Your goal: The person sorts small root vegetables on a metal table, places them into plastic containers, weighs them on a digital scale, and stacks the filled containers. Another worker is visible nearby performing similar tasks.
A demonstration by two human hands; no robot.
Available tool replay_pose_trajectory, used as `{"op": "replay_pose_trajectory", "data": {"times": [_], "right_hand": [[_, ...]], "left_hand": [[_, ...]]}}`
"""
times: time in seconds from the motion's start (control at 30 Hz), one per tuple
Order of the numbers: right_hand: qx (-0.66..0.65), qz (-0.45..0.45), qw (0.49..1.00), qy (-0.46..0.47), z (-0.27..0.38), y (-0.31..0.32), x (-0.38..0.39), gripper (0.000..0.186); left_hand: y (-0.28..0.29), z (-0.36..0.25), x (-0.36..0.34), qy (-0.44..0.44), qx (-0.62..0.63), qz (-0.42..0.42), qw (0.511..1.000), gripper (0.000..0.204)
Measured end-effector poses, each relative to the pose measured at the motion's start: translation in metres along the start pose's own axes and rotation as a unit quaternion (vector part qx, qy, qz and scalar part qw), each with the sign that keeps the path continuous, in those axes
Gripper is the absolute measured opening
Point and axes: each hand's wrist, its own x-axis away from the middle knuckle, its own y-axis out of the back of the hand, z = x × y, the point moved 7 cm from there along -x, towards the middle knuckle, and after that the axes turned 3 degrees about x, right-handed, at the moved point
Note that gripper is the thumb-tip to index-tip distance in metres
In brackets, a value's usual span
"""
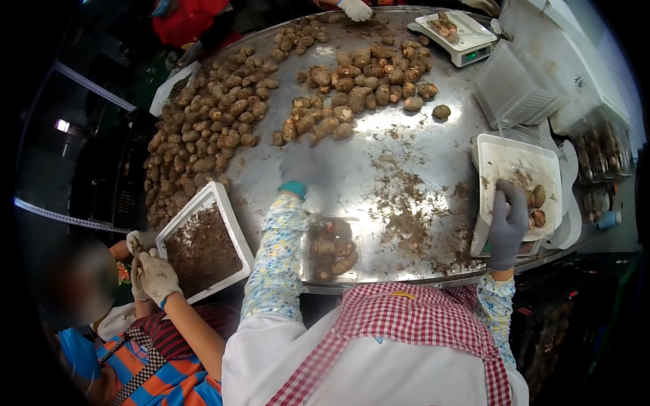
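My left hand [310, 160], in a grey glove with a teal cuff, is smeared by motion over the metal table, just short of the nearest taros [325, 127]; its fingers cannot be made out. At the right, my right hand [510, 227], also grey-gloved, is at a white tray [489, 150]. Its bent fingers appear to grip the near-left side of a clear plastic box [520, 166] in the tray. A few taros [538, 196] lie in that box. Another clear box [333, 249] filled with taros stands by the table's front edge, beside my left forearm.
A large taro heap [210, 132] covers the table's left. Soil crumbs [413, 210] litter the middle. A co-worker's gloved hands [154, 274] are beside a white soil-filled tray [206, 237]. Stacked clear boxes [516, 84] and a scale [467, 44] stand at right. Others work across the table.
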Motion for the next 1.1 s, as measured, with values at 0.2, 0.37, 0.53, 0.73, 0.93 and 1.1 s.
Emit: {"op": "replay_pose_trajectory", "data": {"times": [0.2, 0.37, 0.53, 0.73, 0.93, 1.1], "right_hand": [[-0.066, 0.136, 0.985, 0.079, 0.044, -0.071, 0.002, 0.019], [-0.074, 0.223, 0.971, 0.054, 0.051, -0.105, 0.016, 0.02], [-0.124, 0.321, 0.93, -0.131, 0.021, -0.139, 0.039, 0.039], [-0.128, 0.287, 0.949, -0.012, 0.046, -0.14, 0.034, 0.097], [-0.23, 0.363, 0.896, -0.107, 0.043, -0.138, 0.042, 0.081], [-0.28, 0.339, 0.89, -0.119, 0.02, -0.134, 0.053, 0.067]], "left_hand": [[-0.058, 0.065, -0.029, -0.071, 0.069, -0.001, 0.995, 0.079], [-0.057, 0.045, -0.028, -0.089, 0.131, 0.032, 0.987, 0.075], [-0.053, -0.026, 0.013, -0.143, 0.389, 0.233, 0.88, 0.056], [-0.044, -0.116, 0.107, -0.056, 0.713, 0.54, 0.444, 0.039], [-0.026, -0.136, 0.139, -0.154, 0.618, 0.508, 0.58, 0.053], [-0.04, -0.142, 0.151, -0.119, 0.697, 0.52, 0.479, 0.065]]}}
